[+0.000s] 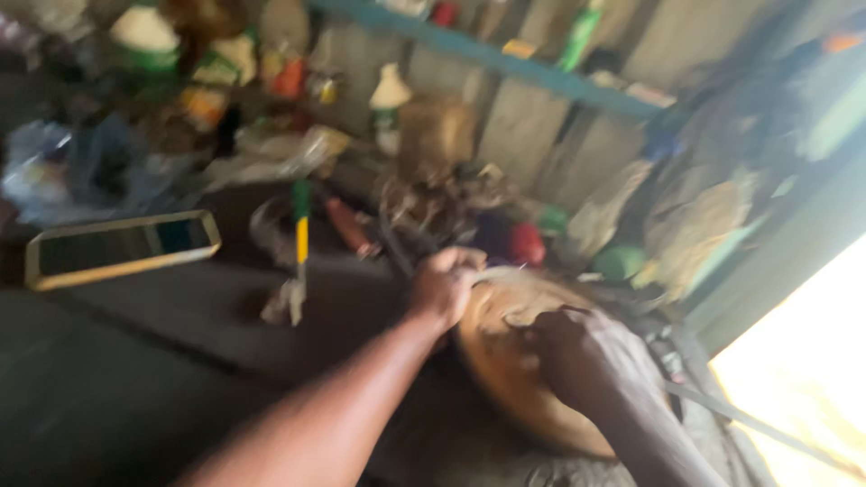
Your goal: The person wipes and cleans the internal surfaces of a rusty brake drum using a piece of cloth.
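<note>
We seem to be in a small, cluttered workshop, seen through a blurred picture. Rough wooden plank walls (532, 126) carry a blue shelf (505, 59) crowded with bottles and tins, and the dark worktop (135, 361) in front of us is strewn with plastic bags (72, 171), tools such as a green and yellow handled one (300, 234), and a gold-framed mirror (122, 248).

light: dim interior, daylight from lower right | glare: doorway (812, 379) blown out white | blur: heavy motion smear across whole frame, shelf (505, 59) clutter unreadable | shadow: bench (108, 379) at lower left dark, arms half-lit | tilt: frame skewed
</note>
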